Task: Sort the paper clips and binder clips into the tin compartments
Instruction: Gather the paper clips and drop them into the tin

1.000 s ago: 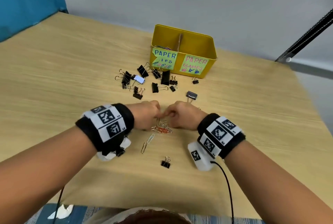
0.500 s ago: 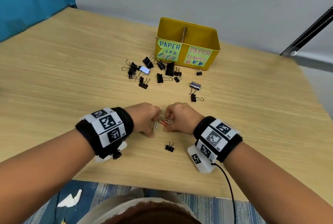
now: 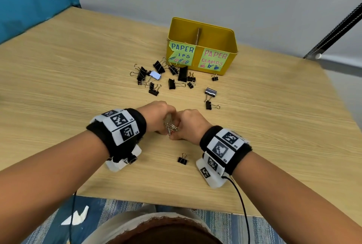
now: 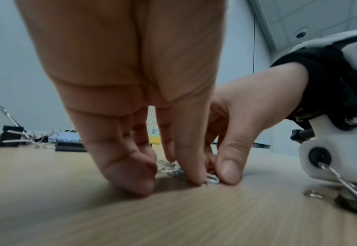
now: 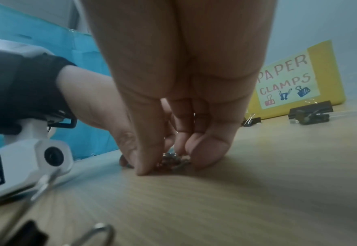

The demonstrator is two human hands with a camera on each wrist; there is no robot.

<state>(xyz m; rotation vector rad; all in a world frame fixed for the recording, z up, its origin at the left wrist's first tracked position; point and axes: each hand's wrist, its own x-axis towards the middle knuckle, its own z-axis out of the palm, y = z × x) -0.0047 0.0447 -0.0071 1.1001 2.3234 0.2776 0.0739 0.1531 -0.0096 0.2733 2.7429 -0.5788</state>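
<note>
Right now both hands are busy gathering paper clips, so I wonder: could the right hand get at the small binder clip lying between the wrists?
Probably yes, once it lets go. The small binder clip lies alone on the table beside the right hand, which is pinching the paper clips.
</note>
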